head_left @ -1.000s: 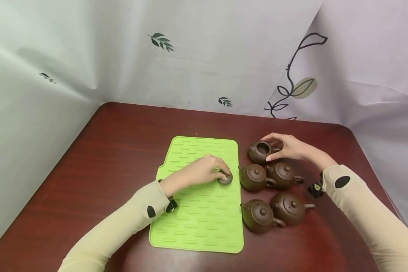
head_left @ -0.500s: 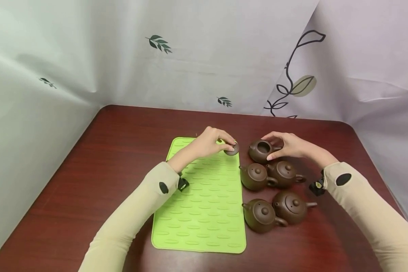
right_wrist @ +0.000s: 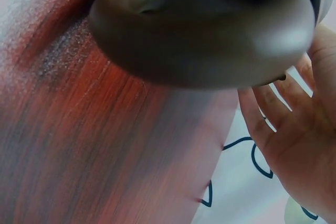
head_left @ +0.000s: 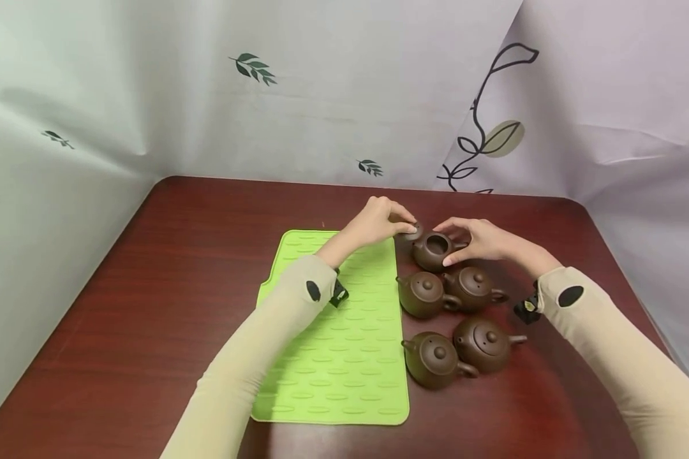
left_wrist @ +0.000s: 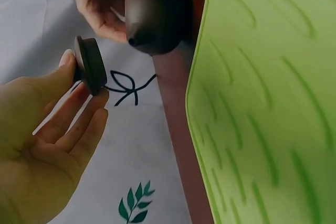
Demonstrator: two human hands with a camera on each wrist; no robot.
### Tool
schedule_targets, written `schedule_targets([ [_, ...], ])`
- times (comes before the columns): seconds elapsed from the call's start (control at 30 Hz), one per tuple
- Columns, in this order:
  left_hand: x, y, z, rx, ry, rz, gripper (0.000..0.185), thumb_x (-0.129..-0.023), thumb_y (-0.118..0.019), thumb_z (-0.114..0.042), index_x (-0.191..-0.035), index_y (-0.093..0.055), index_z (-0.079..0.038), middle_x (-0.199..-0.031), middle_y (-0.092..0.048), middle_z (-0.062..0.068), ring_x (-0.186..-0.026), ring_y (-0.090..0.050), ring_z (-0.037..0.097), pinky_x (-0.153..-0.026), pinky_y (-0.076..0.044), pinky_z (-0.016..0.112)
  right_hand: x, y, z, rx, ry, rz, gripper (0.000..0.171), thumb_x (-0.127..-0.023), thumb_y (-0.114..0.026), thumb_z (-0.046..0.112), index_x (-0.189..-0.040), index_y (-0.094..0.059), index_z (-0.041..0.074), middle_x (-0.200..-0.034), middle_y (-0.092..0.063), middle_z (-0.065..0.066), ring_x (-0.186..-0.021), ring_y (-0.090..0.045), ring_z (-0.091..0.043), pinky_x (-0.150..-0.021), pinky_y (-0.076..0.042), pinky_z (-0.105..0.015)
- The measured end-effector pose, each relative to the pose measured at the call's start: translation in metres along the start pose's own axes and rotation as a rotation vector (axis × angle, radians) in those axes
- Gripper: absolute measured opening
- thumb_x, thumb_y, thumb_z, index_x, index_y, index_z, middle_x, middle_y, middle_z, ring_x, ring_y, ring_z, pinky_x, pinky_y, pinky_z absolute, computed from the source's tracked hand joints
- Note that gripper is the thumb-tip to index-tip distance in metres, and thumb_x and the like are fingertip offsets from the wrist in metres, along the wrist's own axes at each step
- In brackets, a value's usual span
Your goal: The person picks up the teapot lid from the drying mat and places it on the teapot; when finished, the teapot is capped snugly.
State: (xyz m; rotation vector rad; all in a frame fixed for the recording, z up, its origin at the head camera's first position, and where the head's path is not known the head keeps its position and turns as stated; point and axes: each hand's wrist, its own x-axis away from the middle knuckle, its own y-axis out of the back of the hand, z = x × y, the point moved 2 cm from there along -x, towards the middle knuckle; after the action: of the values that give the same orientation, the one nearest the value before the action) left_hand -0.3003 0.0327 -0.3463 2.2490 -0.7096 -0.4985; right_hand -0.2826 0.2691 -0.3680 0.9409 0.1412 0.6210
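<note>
My left hand [head_left: 376, 222] pinches a small round brown teapot lid [left_wrist: 92, 66] between thumb and fingers. In the left wrist view the lid is tipped on edge, apart from the teapot. Just right of it in the head view stands a brown clay teapot [head_left: 426, 256] with its round mouth uncovered and its spout toward the left. My right hand [head_left: 490, 241] holds that teapot from the handle side, thumb on the near side and fingers on the far side. A blurred brown teapot [right_wrist: 205, 51] fills the top of the right wrist view.
Several lidded brown teapots stand close by, including a near left one [head_left: 430, 363], a near right one [head_left: 483, 344] and two middle ones [head_left: 422, 294]. The light green ridged mat [head_left: 333, 382] lies left of them on the dark red table [head_left: 149, 306]. White patterned sheets [head_left: 298, 121] surround the table.
My left hand has carried the lid from the green mat, up and to the right, to beside the uncovered teapot. My right hand keeps its hold on the teapot.
</note>
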Motion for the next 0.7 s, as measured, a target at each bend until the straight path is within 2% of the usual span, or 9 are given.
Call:
schedule_targets([
  [0.1,-0.008,-0.006,-0.002,-0.002,0.005,0.001,0.021,-0.087,-0.068,-0.028,-0.103,-0.074,-0.016,-0.1,-0.071,-0.004,-0.092,-0.06,0.005,-0.072,-0.044,0.017,-0.001,0.0,0.0,-0.008,-0.004,0.007,0.068,-0.07,-0.081,0.037,-0.127,-0.053,0.014,-0.12,-0.061,-0.014,-0.109,-0.059,-0.031,-0.089,-0.05,-0.042],
  [0.27,-0.014,-0.019,-0.013,-0.002,0.029,-0.002,0.02,-0.086,-0.068,-0.027,-0.101,-0.074,-0.015,-0.097,-0.071,-0.005,-0.089,-0.06,0.004,-0.07,-0.044,0.016,0.0,0.002,0.001,0.061,-0.026,0.004,0.07,-0.07,-0.08,0.041,-0.128,-0.051,0.013,-0.122,-0.06,-0.015,-0.109,-0.059,-0.031,-0.088,-0.05,-0.044],
  [0.47,-0.021,-0.03,-0.027,-0.06,0.01,-0.008,0.018,-0.086,-0.069,-0.027,-0.097,-0.075,-0.014,-0.096,-0.071,-0.004,-0.092,-0.061,0.007,-0.07,-0.046,0.015,0.0,0.004,0.003,0.103,-0.005,0.009,0.071,-0.07,-0.08,0.039,-0.128,-0.05,0.01,-0.12,-0.061,-0.016,-0.11,-0.058,-0.032,-0.089,-0.048,-0.046],
  [0.7,-0.023,-0.04,-0.031,-0.097,0.027,0.017,0.019,-0.084,-0.07,-0.03,-0.096,-0.076,-0.017,-0.097,-0.071,-0.006,-0.097,-0.061,0.007,-0.072,-0.047,0.015,-0.001,0.003,0.004,0.116,-0.001,0.001,0.071,-0.068,-0.081,0.043,-0.126,-0.053,0.015,-0.12,-0.062,-0.01,-0.107,-0.06,-0.027,-0.086,-0.05,-0.042],
])
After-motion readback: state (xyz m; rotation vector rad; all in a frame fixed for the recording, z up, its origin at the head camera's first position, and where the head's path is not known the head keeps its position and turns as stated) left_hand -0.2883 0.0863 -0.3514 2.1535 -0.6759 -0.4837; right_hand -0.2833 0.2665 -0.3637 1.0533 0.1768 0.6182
